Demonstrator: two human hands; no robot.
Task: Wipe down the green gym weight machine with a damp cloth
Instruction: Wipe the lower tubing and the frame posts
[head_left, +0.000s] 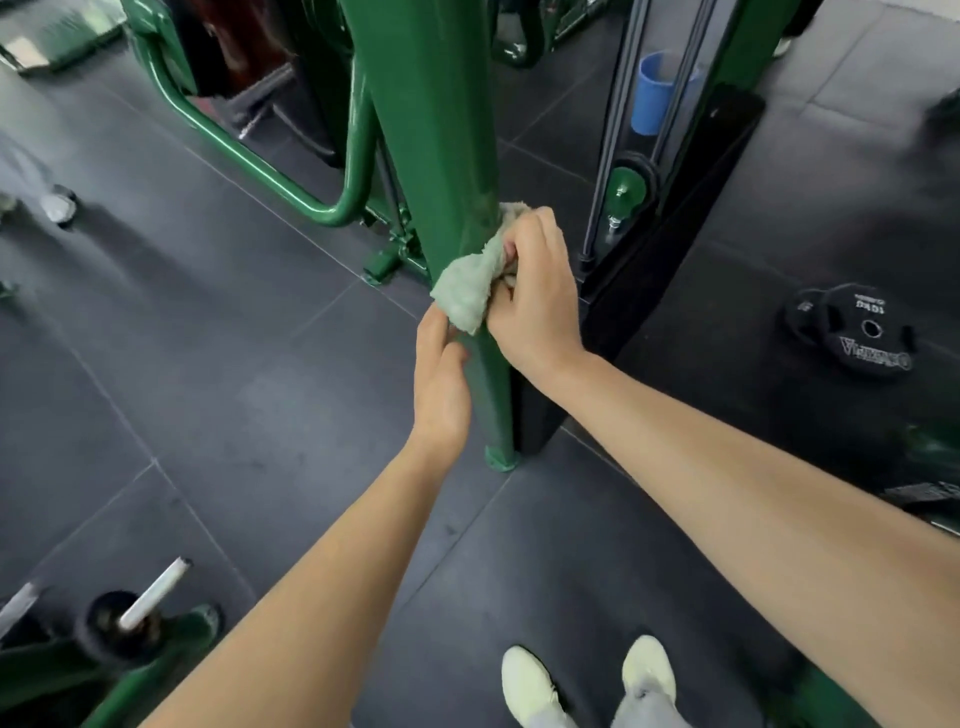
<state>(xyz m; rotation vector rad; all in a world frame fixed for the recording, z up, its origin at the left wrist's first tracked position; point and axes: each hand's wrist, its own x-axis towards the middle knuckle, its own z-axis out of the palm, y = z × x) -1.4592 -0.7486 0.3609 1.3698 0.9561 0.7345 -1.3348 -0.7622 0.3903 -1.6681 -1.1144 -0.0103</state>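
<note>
Dark grey tiled floor lies under the tall green metal post. The right hand pinches a pale green fluffy cloth against it; the left hand curls around the post. A black round weight plate lies far right.

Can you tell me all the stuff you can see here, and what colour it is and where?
green post: one, green, centre, standing on the floor
cloth: one, pale green, pressed on the post
curved bar: one, green, left of the post
blue cup: one, blue, top right, behind the cable rails
weight plate: one, black with white lettering, flat on the floor at right
metal peg: one, silver, bottom left, on a green frame
floor: dark grey tiles
shoes: two, white, bottom centre
left hand: one, touching the post just below the cloth
right hand: one, its grip bunching the cloth against the post
</note>
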